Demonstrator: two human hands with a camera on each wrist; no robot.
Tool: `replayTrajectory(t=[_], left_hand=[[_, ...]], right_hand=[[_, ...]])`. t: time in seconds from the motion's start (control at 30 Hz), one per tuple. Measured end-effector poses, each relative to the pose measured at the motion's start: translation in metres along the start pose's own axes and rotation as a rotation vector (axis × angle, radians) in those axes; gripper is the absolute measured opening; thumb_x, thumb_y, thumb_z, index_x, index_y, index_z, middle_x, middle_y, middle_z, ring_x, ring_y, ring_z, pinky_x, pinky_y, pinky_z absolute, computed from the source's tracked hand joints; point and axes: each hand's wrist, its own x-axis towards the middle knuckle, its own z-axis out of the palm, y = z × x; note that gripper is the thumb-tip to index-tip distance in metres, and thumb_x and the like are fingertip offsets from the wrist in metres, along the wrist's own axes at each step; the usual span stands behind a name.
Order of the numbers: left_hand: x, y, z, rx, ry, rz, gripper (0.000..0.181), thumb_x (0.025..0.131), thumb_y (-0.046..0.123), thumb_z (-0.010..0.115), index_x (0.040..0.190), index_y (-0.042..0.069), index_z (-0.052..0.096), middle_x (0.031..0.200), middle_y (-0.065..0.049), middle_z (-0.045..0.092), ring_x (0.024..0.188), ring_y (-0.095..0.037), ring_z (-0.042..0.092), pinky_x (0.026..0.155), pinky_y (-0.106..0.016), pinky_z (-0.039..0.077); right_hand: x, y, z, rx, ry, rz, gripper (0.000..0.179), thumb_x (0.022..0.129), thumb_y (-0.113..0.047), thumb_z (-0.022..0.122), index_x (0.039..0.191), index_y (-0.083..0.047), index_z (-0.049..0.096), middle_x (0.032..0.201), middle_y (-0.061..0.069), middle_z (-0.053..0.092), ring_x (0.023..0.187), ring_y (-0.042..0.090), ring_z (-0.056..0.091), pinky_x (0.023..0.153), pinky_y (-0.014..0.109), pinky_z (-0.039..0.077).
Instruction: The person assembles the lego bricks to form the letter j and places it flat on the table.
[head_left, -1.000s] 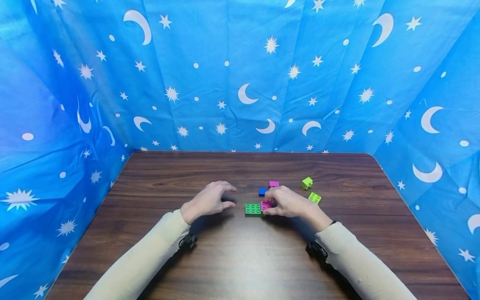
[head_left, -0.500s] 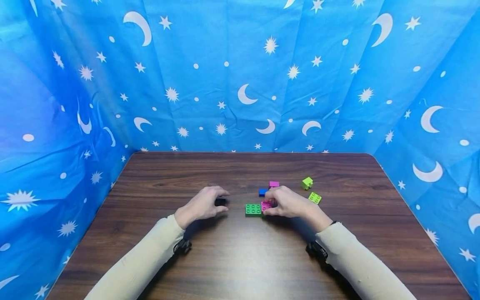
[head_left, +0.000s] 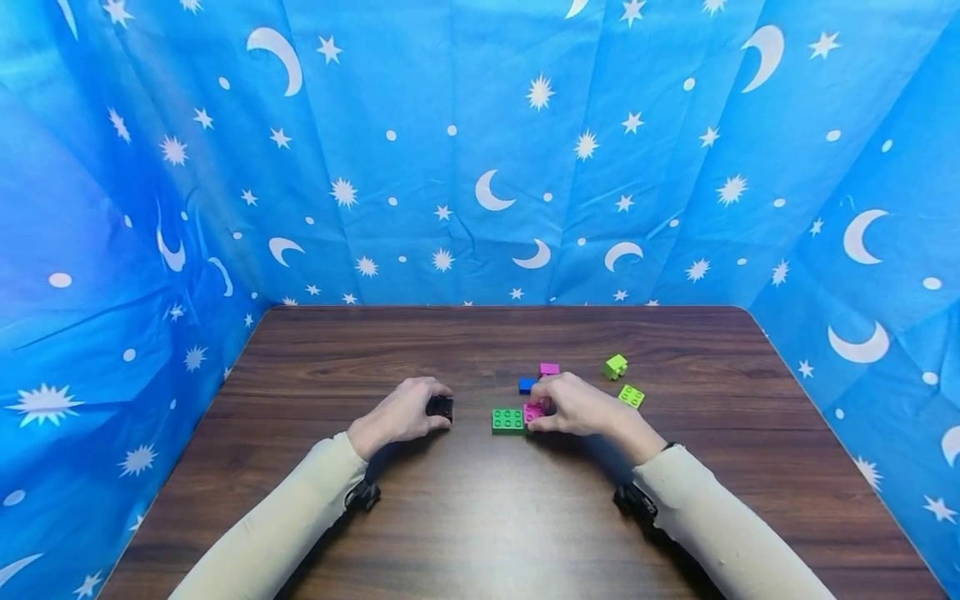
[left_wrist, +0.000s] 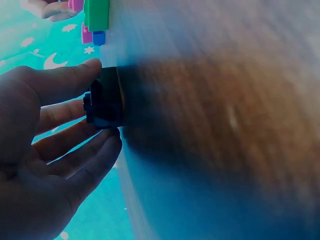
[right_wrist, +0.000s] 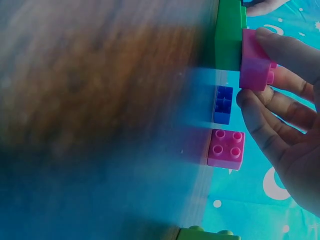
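Black brick [left_wrist: 107,102] now shows pinched in left hand [head_left: 405,410], nine o'clock from green brick [head_left: 507,422]; right hand [head_left: 576,406] pinches pink brick [right_wrist: 255,72], both occupied

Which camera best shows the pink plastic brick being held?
The right wrist view: the pink plastic brick appears largest there. The head view shows its studded top, partly covered by the right hand; the left wrist view, a bit at the top edge.

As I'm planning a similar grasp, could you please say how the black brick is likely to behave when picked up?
The black brick probably feels stiff, given its straight edges between the fingers of the left hand. Its boxy shape makes rolling unlikely. Its faces look smooth, so it might slip slightly.
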Motion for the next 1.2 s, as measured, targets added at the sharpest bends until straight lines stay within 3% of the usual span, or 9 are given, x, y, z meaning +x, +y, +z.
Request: replayTrajectory(t=[1.2], left_hand=[[0.0012, 0.0035, -0.0013, -0.002, -0.041, -0.043, 0.036, 0.084, 0.024, 0.077, 0.114, 0.007, 0.069, 0.108, -0.007, 0.07, 0.099, -0.02, 0.064, 0.083, -0.035, 0.053]], right_hand=[[0.0003, -0.0016, 0.0016, -0.028, 0.006, -0.001, 0.024, 0.084, -0.028, 0.077, 0.08, -0.011, 0.06, 0.074, 0.001, 0.057, 0.064, 0.005, 0.044, 0.055, 0.02, 0.039]])
